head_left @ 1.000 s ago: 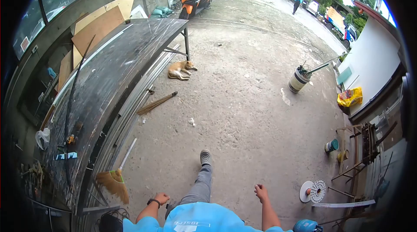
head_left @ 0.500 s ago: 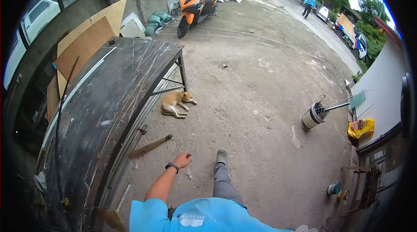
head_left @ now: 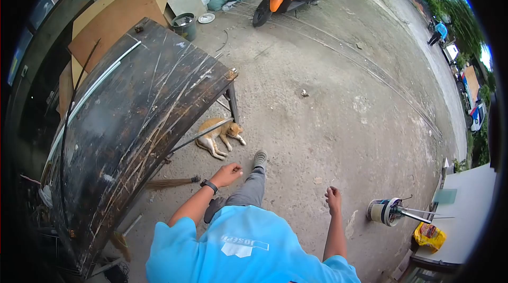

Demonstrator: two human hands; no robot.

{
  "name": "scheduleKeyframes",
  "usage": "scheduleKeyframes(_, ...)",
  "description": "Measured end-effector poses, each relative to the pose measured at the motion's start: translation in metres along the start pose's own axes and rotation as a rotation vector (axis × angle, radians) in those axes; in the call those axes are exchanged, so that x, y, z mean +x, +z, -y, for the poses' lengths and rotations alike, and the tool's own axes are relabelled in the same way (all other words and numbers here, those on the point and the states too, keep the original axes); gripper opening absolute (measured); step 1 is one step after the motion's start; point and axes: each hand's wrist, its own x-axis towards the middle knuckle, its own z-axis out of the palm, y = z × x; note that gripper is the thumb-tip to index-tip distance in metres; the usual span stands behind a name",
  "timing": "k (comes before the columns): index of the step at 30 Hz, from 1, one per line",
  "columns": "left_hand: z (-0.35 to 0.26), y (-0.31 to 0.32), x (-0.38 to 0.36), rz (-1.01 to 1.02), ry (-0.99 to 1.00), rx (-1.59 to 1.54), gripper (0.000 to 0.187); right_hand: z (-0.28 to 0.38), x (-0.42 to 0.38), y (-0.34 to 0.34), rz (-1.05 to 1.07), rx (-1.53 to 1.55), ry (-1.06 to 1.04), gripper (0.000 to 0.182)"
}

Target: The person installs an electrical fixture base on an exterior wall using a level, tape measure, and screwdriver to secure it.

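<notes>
At the far left, large brown and pale wooden boards (head_left: 119, 23) lean upright, probably so that they take less floor. In front of them is a long, dark, scratched table (head_left: 121, 108), and thin white strips (head_left: 95, 90) lie along its far side, perhaps because their length fits there. A brown broom of thin sticks (head_left: 172, 182) lies on the concrete floor beside the table, near the bare left hand (head_left: 227, 175), and an orange and white cat (head_left: 216, 136) lies on its side beside the table leg. The left hand has its fingers loosely bent, and the right hand (head_left: 333, 199) has its fingers curled inward; both hang in the air, seemingly for balance in a step. Farther right, a pale round bucket (head_left: 382, 212) holds long rods, maybe to keep them together. The table hides one end of the broom, and its metal bar crosses the cat. Both palms are turned away, so I cannot tell whether something small is inside.
</notes>
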Motion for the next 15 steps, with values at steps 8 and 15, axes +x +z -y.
scheduleKeyframes(8,-0.069,-0.109,0.3,-0.16,0.017,-0.034,0.04,0.142,0.224,0.073,0.2,-0.177,0.325,0.052)
scheduleKeyframes(15,-0.178,-0.271,0.483,-0.242,0.096,-0.051,0.04,0.233,0.331,0.132,0.397,-0.379,0.041,0.047)
